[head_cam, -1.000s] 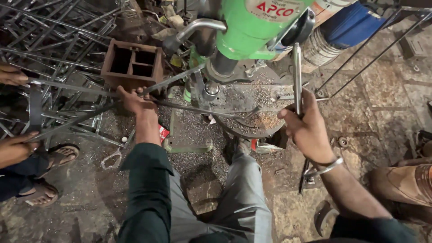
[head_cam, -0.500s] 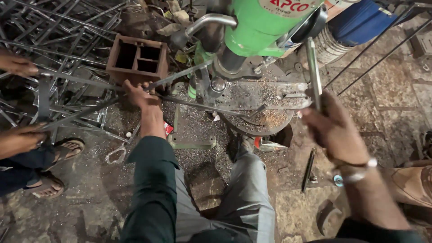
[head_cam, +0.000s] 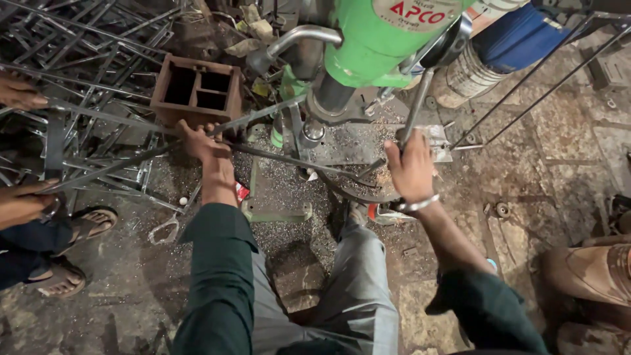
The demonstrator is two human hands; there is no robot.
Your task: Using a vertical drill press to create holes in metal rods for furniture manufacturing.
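1. Head view, nearest ground: the person's grey-trousered legs (head_cam: 358, 289) stand over a stone floor (head_cam: 526, 151) strewn with metal filings.
2. Left hand (head_cam: 200, 141): closed around a long flat grey metal strip (head_cam: 296, 160), thumb over the top. It grips where the strip leaves the machine towards the left.
3. Right hand (head_cam: 411, 167): wrapped around the lower end of a slim steel feed lever (head_cam: 419, 105). A silver bangle (head_cam: 417, 205) sits on that wrist.
4. Work piece: the strip lies across the round, swarf-covered surface (head_cam: 358, 141) of the machine and passes under the spindle (head_cam: 312, 131). Whether the bit is touching it cannot be made out.
5. Machine: the green drill press head (head_cam: 388, 46) hangs directly above the surface.
6. Another person, left edge: two hands (head_cam: 20, 204) (head_cam: 20, 92) rest on the far ends of long strips, with sandalled feet (head_cam: 92, 223) below.
7. Beyond: a brown rusty partitioned metal box (head_cam: 197, 89) sits just behind the left hand. A tangled heap of grey metal strips (head_cam: 79, 39) fills the far left, and a blue drum (head_cam: 519, 46) stands at the far right.
8. Judgement, step in hand: drilling, with the strip positioned and the lever gripped.
9. Judgement, next move: pulling the lever calls for the left hand to press the strip flat and steady against the surface. It also calls for fingers kept away from the spindle.
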